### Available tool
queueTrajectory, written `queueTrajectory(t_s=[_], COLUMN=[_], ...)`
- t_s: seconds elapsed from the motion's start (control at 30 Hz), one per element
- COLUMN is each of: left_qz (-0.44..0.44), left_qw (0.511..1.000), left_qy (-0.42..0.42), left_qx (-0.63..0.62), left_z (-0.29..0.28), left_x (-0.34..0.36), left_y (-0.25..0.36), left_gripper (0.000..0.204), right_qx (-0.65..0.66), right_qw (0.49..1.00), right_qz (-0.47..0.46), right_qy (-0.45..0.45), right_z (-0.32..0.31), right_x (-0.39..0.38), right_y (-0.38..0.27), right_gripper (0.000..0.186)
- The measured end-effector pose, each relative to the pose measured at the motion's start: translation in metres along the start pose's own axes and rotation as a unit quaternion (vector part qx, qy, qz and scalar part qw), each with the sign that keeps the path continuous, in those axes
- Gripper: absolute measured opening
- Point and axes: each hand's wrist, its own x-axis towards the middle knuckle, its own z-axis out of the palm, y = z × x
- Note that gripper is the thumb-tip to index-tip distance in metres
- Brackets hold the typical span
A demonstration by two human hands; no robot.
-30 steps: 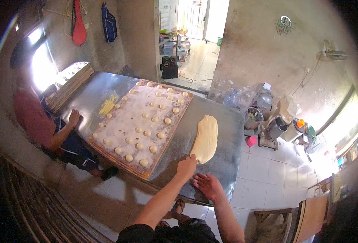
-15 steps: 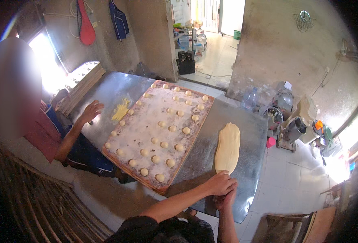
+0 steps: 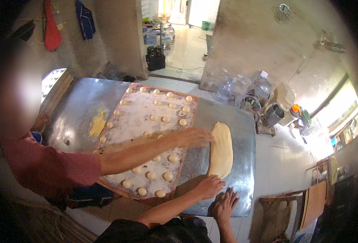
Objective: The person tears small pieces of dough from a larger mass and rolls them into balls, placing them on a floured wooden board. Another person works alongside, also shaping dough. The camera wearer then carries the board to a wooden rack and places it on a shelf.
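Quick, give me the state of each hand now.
Left hand: open, fingers at the near end of the dough strip.
Right hand: open, flat on the metal table.

Pale cream dough sheet (image 3: 221,150) on a grey steel table (image 3: 81,109); co-worker's sleeve (image 3: 53,168) dull red

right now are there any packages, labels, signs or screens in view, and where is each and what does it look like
No signs or screens show.
Clear plastic jug: on the floor past the metal table's far edge, rounded, see-through; any label too small to tell.
Second clear jug: just to its right, rounded, pale cap.
Dark box: on the floor by the doorway, squarish, black.
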Motion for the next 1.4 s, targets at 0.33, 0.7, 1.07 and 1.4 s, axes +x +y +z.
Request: queueTrajectory(t_s=[0.33,0.7,1.07,1.4], left_qz=[-0.072,-0.212,-0.369,-0.388], left_qw=[0.997,0.973,0.912,0.913], left_qy=[0.034,0.019,0.121,0.041], left_qx=[-0.013,-0.094,-0.13,-0.118], left_z=[-0.059,-0.105,-0.09,-0.067], left_x=[-0.042,-0.096,-0.13,-0.101], left_y=[0.033,0.065,0.106,0.133], left_gripper=[0.027,0.011,0.012,0.011], right_qx=[-0.062,-0.082,0.015,0.035], right_qw=[0.989,0.989,0.996,0.992], right_qz=[0.035,0.099,0.01,-0.044], right_qy=[-0.131,0.078,0.092,0.109], right_z=[0.029,-0.014,-0.025,-0.029], right_x=[0.002,0.049,0.083,0.096], right_y=[0.045,0.027,0.034,0.046], right_gripper=[0.059,0.056,0.059,0.061])
